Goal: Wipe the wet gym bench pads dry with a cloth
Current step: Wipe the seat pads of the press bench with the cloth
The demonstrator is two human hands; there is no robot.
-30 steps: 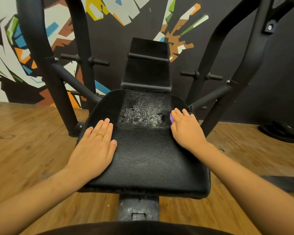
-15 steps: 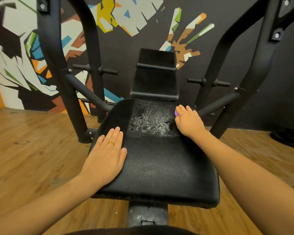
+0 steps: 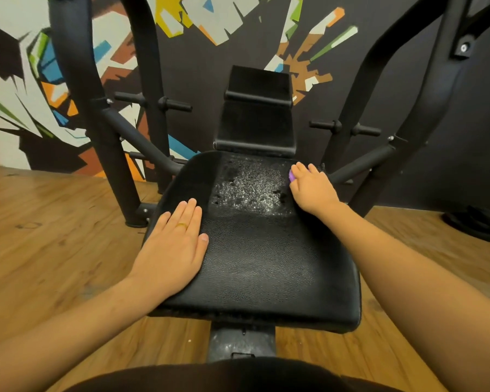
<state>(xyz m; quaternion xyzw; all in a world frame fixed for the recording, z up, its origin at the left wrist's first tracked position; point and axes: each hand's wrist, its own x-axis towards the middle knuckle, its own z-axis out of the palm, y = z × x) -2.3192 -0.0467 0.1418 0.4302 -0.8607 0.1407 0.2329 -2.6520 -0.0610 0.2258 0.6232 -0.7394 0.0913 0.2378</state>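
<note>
The black seat pad (image 3: 260,264) fills the middle of the view, with a glistening wet patch (image 3: 249,190) on its far half. Behind it rises the black back pad (image 3: 256,120). My left hand (image 3: 173,247) lies flat on the seat's left edge, fingers straight, a ring on one finger. My right hand (image 3: 313,188) presses flat on the seat's far right corner, just right of the wet patch. Under it lies a purple cloth (image 3: 291,175), of which only a sliver shows beside the index finger.
Black steel uprights stand on the left (image 3: 96,108) and the right (image 3: 425,108) of the bench, with pegs sticking out. Dark weight plates (image 3: 478,224) lie on the wooden floor (image 3: 54,236) at right. A painted wall stands behind.
My right hand has slid with the cloth away from me along the seat's right side to its far corner. My left hand has stayed flat on the left edge.
</note>
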